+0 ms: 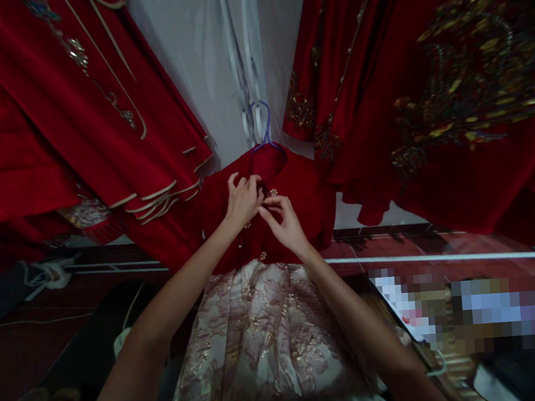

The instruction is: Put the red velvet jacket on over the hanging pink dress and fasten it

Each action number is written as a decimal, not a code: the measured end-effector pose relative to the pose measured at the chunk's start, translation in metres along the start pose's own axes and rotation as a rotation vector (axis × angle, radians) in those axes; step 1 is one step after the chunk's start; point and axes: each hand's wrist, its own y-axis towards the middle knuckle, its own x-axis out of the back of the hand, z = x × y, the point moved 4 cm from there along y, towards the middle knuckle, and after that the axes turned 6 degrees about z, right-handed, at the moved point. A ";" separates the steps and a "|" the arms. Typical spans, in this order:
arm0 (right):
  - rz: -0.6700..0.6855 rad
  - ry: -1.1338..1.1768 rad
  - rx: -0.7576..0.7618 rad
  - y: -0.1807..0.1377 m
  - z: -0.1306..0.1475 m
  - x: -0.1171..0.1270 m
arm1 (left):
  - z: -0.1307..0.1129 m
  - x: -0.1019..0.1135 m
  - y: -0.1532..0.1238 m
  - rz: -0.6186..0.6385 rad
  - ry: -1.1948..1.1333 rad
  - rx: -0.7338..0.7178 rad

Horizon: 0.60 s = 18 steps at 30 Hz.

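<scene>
Centre: a short red velvet jacket (313, 203) hangs in front of me on a purple wire hanger (266, 124), its front facing me.
My left hand (243, 199): fingers curled, pinching the red velvet jacket's front edge just under the collar.
My right hand (285, 220): thumb and forefinger pressed together on the same front edge, touching my left hand's fingertips.
Button: a small gold button (272, 192) sits on the jacket front, just above my right hand's thumb; whether I grip it, I cannot tell.
Below the jacket: a pale pleated brocade skirt (263, 335) with gold and pink patterning falls between my forearms.
Left of the jacket: a dark red robe with cream piping (61, 129) hangs close, its hem overlapping the jacket's sleeve.
Right of the jacket: a red robe with heavy gold embroidery (449, 120) hangs just beside it.
Behind the jacket: a white cloth backdrop (192, 47), with white ribbons (246, 74) dropping to the hanger's hook.
Lower right of the jacket: a white rail (436, 258) runs level.
</scene>
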 end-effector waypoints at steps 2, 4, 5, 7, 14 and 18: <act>0.088 0.130 -0.025 0.025 0.003 -0.011 | 0.003 0.004 -0.003 -0.027 0.044 0.116; 0.178 0.153 -0.177 0.042 0.000 -0.023 | 0.008 0.010 -0.007 -0.043 0.081 0.232; 0.196 0.114 -0.255 0.047 -0.002 -0.025 | 0.012 0.013 -0.009 -0.041 0.093 0.282; 0.160 -0.033 -0.345 0.053 -0.005 -0.020 | 0.026 0.019 -0.011 -0.008 0.110 0.368; -0.112 -0.654 -0.260 0.068 -0.020 0.069 | 0.106 0.046 0.003 0.119 0.196 0.556; -0.156 -0.844 -0.248 0.075 -0.023 0.115 | 0.123 0.055 0.005 0.029 0.116 0.528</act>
